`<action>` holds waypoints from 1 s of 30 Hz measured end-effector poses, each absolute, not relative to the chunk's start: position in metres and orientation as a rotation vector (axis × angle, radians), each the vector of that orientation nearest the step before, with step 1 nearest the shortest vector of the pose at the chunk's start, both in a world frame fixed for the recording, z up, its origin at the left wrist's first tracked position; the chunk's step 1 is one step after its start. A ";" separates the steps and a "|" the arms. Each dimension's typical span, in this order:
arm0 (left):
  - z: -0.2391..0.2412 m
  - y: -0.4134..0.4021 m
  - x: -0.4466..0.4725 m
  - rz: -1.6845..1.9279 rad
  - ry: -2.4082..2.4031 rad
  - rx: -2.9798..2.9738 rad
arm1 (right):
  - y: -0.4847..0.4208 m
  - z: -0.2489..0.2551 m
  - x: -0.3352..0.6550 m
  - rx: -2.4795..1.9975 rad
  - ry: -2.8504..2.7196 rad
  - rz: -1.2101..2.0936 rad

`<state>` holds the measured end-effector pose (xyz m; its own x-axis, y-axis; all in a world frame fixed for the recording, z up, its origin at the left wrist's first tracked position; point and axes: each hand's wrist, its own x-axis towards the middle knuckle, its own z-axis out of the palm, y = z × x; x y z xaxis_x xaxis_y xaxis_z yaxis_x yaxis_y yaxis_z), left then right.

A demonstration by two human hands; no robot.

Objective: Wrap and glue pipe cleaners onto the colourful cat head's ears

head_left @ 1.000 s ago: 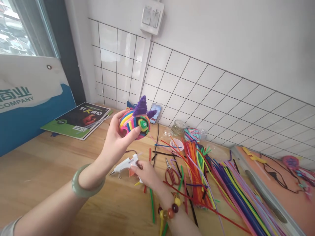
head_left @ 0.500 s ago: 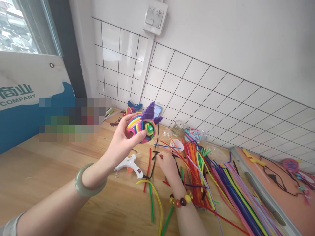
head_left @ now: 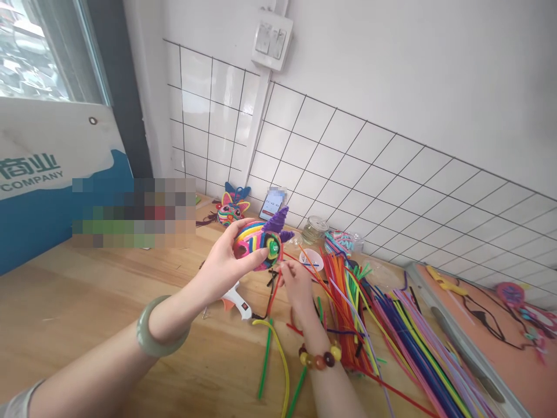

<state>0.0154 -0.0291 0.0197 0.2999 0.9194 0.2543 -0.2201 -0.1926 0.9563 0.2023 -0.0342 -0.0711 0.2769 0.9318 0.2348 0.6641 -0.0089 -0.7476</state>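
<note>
My left hand is closed around a ball-shaped figure wound from striped pipe cleaners, with purple horns and a green eye, held above the wooden table. My right hand reaches just below the figure among loose pipe cleaners, fingers pinched at a red pipe cleaner. A white glue gun lies on the table under my left wrist. A jade bangle sits on the left wrist, a bead bracelet on the right.
A wide heap of coloured pipe cleaners spreads to the right. A second small figure, a phone and a glass jar stand by the tiled wall. An orange tray lies far right, a blue board left.
My right hand left the glue gun and moved right and back to the pipe cleaners. The left hand lowered the figure and tilted it sideways. The view shifted a little.
</note>
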 end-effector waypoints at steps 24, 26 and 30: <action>0.017 -0.024 -0.004 0.528 0.677 1.959 | -0.100 0.023 0.221 -1.223 -1.979 -0.022; 0.021 -0.025 -0.006 0.507 0.615 1.988 | -0.102 0.024 0.217 -1.234 -1.969 0.010; 0.027 -0.028 -0.007 0.514 0.476 2.074 | -0.105 0.025 0.213 -1.234 -1.953 0.057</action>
<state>-0.0073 -0.0276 0.0269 0.8383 0.5167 0.1740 0.1343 -0.5050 0.8526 0.2130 -0.1053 0.0249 -0.1970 0.7739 0.6019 0.7371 0.5217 -0.4295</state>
